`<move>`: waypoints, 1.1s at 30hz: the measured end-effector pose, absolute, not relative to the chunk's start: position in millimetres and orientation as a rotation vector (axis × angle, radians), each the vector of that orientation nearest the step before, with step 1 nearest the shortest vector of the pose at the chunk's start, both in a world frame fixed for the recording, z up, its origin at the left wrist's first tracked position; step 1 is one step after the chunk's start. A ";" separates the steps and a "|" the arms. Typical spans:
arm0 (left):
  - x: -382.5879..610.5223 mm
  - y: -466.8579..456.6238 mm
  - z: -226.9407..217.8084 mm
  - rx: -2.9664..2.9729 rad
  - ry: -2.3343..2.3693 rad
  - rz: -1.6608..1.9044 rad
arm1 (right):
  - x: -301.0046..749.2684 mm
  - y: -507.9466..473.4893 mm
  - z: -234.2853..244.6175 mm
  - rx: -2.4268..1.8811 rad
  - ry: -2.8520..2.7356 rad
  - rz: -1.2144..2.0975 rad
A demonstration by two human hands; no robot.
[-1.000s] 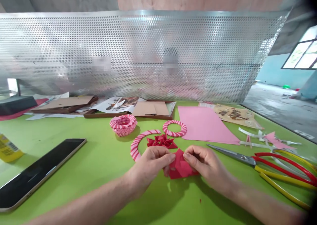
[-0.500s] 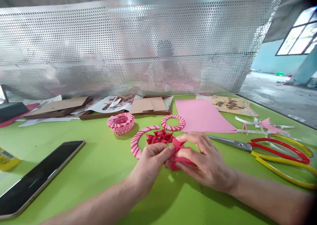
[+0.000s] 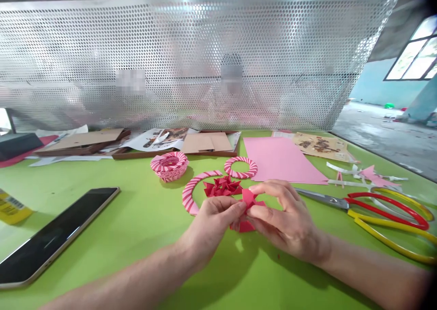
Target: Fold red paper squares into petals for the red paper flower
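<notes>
My left hand [image 3: 213, 223] and my right hand [image 3: 287, 219] pinch a small folded piece of red paper [image 3: 247, 211] between them, and my fingers hide much of it. Just behind my left hand lies a spiky red paper rosette [image 3: 221, 186]. A large pink-and-white striped paper ring [image 3: 189, 192] curves around its left side, partly hidden by my left hand. A smaller striped ring [image 3: 241, 159] and a woven striped paper bowl [image 3: 169, 166] stand farther back. Steel scissors with red and yellow handles [image 3: 327, 200] point toward my right hand.
A sheet of pink paper [image 3: 280, 160] lies on the green table [image 3: 102, 173], with white and pink paper scraps [image 3: 372, 178] to the right. A phone [image 3: 56, 232] and yellow package [image 3: 12, 207] sit left. Cardboard pieces and a perforated metal screen [image 3: 191, 59] stand behind.
My right hand has closed farther over the red paper, and both hands have moved up the table with it. A corner of the paper now points upward between my hands.
</notes>
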State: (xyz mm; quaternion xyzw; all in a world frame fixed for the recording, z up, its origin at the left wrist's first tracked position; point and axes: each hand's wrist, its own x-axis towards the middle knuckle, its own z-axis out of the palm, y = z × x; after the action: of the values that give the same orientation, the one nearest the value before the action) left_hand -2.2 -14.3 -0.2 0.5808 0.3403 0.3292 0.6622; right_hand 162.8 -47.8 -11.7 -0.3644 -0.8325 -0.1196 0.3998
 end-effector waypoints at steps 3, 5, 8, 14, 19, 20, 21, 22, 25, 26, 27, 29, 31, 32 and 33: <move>-0.9 -14.8 0.9 1.313 0.767 0.759 | 161.8 -47.7 -11.0 -0.950 -2.083 -0.198; -0.7 -15.4 0.9 1.326 0.783 0.773 | 160.0 -47.6 -10.9 -0.988 -2.046 -0.099; -1.0 -16.8 0.6 1.381 0.814 0.794 | 156.4 -47.4 -12.2 -1.061 -1.949 0.045; -1.4 -18.6 1.0 1.565 0.925 0.829 | 151.7 -45.8 -15.0 -1.138 -1.834 0.220; -2.2 -17.9 0.3 1.676 0.928 0.830 | 151.4 -41.9 -16.8 -1.139 -1.742 0.248; -2.4 -17.6 0.1 1.694 0.922 0.832 | 151.5 -41.1 -17.7 -1.141 -1.713 0.256; -2.6 -17.4 -0.1 1.711 0.919 0.835 | 151.5 -40.4 -18.7 -1.149 -1.680 0.268; -2.8 -17.1 -0.2 1.729 0.918 0.838 | 151.5 -40.0 -19.7 -1.162 -1.643 0.291; -3.2 -17.1 0.2 1.804 0.918 0.859 | 151.5 -40.1 -21.0 -1.198 -1.557 0.469; -3.4 -17.3 0.6 1.840 0.918 0.871 | 151.5 -40.5 -20.6 -1.196 -1.541 0.559; -3.5 -17.6 1.0 1.882 0.913 0.880 | 151.4 -41.1 -19.8 -1.191 -1.532 0.658; -3.8 -18.5 2.1 1.961 0.905 0.891 | 151.4 -42.4 -17.5 -1.171 -1.520 0.834; -4.0 -19.6 3.0 2.020 0.899 0.892 | 151.5 -43.1 -15.9 -1.145 -1.504 0.957; -4.1 -20.1 3.3 2.041 0.896 0.892 | 151.5 -43.1 -15.6 -1.132 -1.494 0.995; -4.0 -20.4 3.4 2.056 0.895 0.894 | 151.6 -42.8 -15.9 -1.119 -1.481 1.017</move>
State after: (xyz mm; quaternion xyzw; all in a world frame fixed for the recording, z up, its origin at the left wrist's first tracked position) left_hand -4.0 -20.4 3.4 0.7960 0.3464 0.3461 0.3558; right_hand 151.6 -42.8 -15.9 -0.4608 -0.6099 0.4188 0.4901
